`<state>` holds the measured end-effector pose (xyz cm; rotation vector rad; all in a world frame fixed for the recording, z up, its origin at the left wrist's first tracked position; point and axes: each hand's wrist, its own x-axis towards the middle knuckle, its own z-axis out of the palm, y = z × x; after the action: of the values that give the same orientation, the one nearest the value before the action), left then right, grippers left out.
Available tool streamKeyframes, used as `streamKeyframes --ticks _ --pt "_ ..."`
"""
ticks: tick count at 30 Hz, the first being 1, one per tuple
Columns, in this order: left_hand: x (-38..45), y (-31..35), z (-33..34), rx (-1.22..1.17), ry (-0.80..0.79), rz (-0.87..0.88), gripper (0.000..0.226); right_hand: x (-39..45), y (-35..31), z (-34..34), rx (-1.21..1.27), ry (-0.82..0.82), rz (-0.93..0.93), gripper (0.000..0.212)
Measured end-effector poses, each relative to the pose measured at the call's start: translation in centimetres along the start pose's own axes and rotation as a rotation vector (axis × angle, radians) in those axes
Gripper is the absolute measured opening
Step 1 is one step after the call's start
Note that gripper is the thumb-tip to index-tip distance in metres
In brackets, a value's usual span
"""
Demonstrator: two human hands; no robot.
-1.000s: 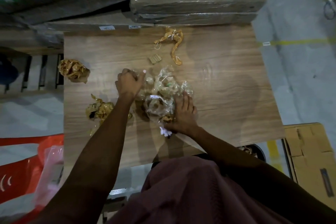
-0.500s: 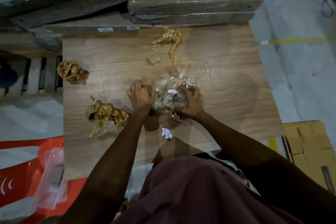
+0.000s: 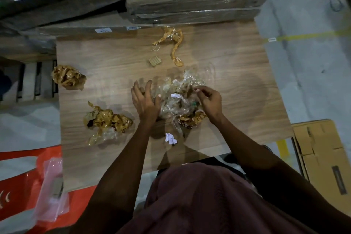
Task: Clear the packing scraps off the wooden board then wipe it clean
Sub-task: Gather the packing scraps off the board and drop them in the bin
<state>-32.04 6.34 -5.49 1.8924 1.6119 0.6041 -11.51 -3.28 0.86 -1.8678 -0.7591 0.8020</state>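
Observation:
The wooden board lies flat in front of me. At its middle sits a crumpled wad of clear plastic wrap mixed with bits of brown tape. My left hand is against the wad's left side, fingers spread and thumb on the plastic. My right hand is curled on the wad's right side and pinches the plastic. Loose on the board are a brown tape ball, a larger tape clump, a twisted tape strip, a small cardboard piece and a white paper scrap.
Wrapped flat cartons are stacked along the board's far edge. A flattened cardboard box lies on the floor at the right. At the lower left is a red plastic item with a clear bag on it.
Both hands gathered the clear plastic into a tighter wad and drew it slightly right. My left hand has since loosened from a fist to spread fingers. The white scrap now lies uncovered.

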Motion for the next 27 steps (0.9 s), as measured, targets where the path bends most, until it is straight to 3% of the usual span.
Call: streamKeyframes --ticks 3,6,10,15,20,27 --pt "-0.1 -0.3 0.0 -0.048 -0.033 -0.001 0.055 -0.1 1.0 -0.7 -0.035 0.110 -0.039 0.014" --pt "0.0 -0.6 0.1 -0.111 -0.047 -0.013 0.049 -0.1 2.1 -1.5 -0.120 0.167 -0.081 0.038" --pt "-0.1 -0.5 0.3 -0.141 -0.092 -0.020 0.049 0.8 3.7 -1.2 -0.234 -0.069 0.004 0.078" --pt "-0.6 1.2 1.0 -0.185 -0.116 -0.045 0.049 0.2 4.6 1.3 -0.429 -0.292 0.102 0.095" --pt "-2.5 3.3 2.7 -0.291 -0.145 -0.088 0.064 -1.8 4.3 3.8 -0.245 -0.163 0.179 0.081" --pt "-2.3 7.0 4.5 -0.718 -0.157 -0.287 0.051 -1.9 -0.8 8.7 0.114 -0.155 0.156 0.072"
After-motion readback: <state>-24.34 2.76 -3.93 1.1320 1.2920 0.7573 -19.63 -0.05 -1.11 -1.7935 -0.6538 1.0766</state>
